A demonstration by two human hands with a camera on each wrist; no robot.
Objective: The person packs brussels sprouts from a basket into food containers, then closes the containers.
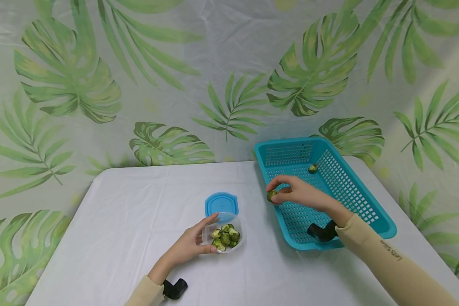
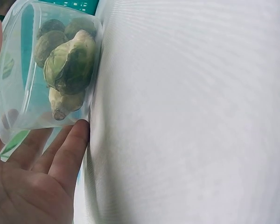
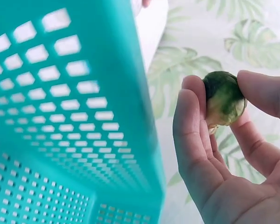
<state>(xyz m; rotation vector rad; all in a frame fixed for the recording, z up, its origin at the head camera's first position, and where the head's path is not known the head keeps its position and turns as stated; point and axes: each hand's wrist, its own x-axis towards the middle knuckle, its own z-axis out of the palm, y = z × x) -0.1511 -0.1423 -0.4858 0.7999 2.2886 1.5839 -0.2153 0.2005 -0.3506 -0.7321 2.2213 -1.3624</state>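
Observation:
My left hand (image 1: 191,241) holds a small clear plastic container (image 1: 243,233), thumb at its near side and fingers round the far side. Several Brussels sprouts (image 1: 225,238) lie inside it, large through the clear wall in the left wrist view. My right hand (image 1: 300,193) pinches a single Brussels sprout (image 3: 225,98) between thumb and fingertips. That hand is over the left rim of a teal perforated basket (image 1: 298,219). Another sprout (image 1: 313,168) lies in the far part of the basket.
A blue lid (image 1: 222,204) lies flat just behind the container. The white-covered table (image 1: 130,221) ends at a leaf-patterned backdrop (image 1: 233,106). Black wrist cameras (image 1: 176,289) sit on both wrists, the right one above the basket's near end.

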